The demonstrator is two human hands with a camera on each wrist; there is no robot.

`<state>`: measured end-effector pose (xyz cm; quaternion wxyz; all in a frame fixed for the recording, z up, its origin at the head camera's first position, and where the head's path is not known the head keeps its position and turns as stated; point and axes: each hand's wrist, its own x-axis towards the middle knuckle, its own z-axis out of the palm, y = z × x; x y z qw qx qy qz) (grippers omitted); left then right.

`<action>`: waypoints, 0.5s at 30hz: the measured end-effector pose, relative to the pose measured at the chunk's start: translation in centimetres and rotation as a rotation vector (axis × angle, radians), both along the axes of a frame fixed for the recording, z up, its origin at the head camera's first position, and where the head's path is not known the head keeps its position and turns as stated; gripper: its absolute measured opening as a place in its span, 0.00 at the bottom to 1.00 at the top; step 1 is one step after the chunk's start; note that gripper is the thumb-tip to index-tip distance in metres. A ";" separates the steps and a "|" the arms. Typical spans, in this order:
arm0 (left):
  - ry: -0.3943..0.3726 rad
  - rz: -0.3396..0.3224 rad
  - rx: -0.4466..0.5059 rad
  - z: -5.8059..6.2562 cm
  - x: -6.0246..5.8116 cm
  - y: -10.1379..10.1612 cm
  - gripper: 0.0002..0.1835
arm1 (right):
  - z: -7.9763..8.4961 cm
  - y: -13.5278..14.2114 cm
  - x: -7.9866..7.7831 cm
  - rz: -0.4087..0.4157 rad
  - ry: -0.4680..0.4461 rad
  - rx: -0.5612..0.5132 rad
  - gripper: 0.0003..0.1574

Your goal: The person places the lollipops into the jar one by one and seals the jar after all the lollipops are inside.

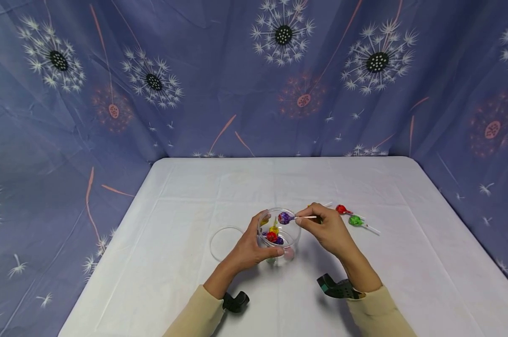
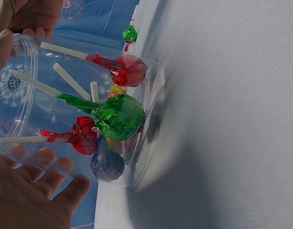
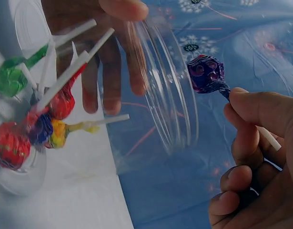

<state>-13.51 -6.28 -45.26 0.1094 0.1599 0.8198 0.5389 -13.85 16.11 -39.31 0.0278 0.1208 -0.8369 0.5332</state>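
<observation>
A clear plastic jar (image 1: 295, 238) is gripped around its side by my left hand (image 1: 251, 245), its open mouth facing up. Inside it lie several wrapped lollipops, among them a green one (image 2: 120, 117), a red one (image 2: 129, 70), a purple one (image 2: 107, 165) and a yellow one (image 3: 59, 133). My right hand (image 1: 327, 229) pinches a purple lollipop (image 1: 285, 218) by its stick, just below the wrapped head. That head is right at the jar's rim in the right wrist view.
To the right on the white table (image 1: 405, 271) lie a red lollipop (image 1: 341, 209) and a green lollipop (image 1: 356, 221). A clear round lid (image 1: 212, 243) lies left of the jar. A blue dandelion-print cloth (image 1: 220, 84) hangs behind the table.
</observation>
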 end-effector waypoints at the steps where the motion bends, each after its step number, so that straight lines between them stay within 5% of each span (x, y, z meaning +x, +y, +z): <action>1: 0.001 -0.001 0.001 0.0 0.0 0.0 0.52 | 0.0 -0.1 0.0 0.001 -0.009 0.005 0.06; 15: 0.021 -0.012 0.016 -0.1 0.0 -0.1 0.53 | 0.1 -2.3 -0.3 0.040 -0.001 0.070 0.05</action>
